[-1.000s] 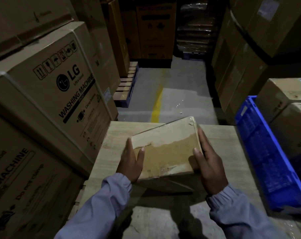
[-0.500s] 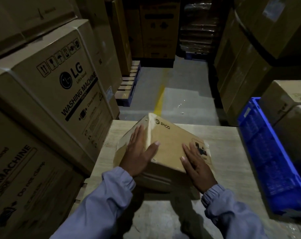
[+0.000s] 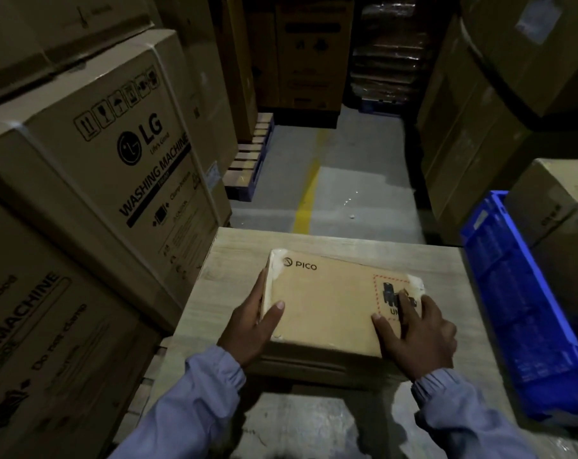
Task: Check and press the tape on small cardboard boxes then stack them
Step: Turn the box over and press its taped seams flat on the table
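Head view: left hand (image 3: 248, 329) grips the box (image 3: 327, 303) edge, right hand (image 3: 416, 329) fingers spread flat on top; press firmly along taped corners.

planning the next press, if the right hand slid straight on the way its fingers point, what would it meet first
Probably the taped far right corner of the PICO box; the right hand lies flat on its top, fingers pointing there.

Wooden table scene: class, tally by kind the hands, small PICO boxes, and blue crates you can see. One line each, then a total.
Hands: 2, left hand and right hand
PICO box: 1
Blue crate: 1
Total: 4
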Available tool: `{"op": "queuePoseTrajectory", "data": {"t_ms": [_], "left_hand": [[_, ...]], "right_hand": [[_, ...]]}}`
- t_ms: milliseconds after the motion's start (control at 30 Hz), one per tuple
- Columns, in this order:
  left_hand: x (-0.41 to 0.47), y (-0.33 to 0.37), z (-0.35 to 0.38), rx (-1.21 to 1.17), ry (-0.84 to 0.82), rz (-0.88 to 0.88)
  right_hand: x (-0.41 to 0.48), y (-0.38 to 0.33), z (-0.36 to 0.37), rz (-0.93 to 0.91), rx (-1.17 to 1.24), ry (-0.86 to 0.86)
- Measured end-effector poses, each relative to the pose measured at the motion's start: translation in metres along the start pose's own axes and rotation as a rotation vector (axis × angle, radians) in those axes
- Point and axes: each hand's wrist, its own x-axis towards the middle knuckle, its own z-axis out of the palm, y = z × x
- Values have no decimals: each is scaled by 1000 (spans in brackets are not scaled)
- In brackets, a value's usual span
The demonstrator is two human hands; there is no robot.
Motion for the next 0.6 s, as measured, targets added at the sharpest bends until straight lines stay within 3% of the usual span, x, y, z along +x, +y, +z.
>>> {"op": "queuePoseTrajectory", "data": {"t_ms": [233, 367, 500, 600], "left_hand": [[2, -43, -10, 76, 38, -107], [1, -60, -15, 208, 17, -194], [7, -51, 1, 542, 119, 20], [6, -35, 19, 849, 40, 138]], "right_hand": [[-7, -13, 25, -117, -206, 123], [-11, -27, 35, -109, -300, 99], [-8, -34, 35, -281, -290, 104], [-12, -45, 40, -429, -286, 62]]}}
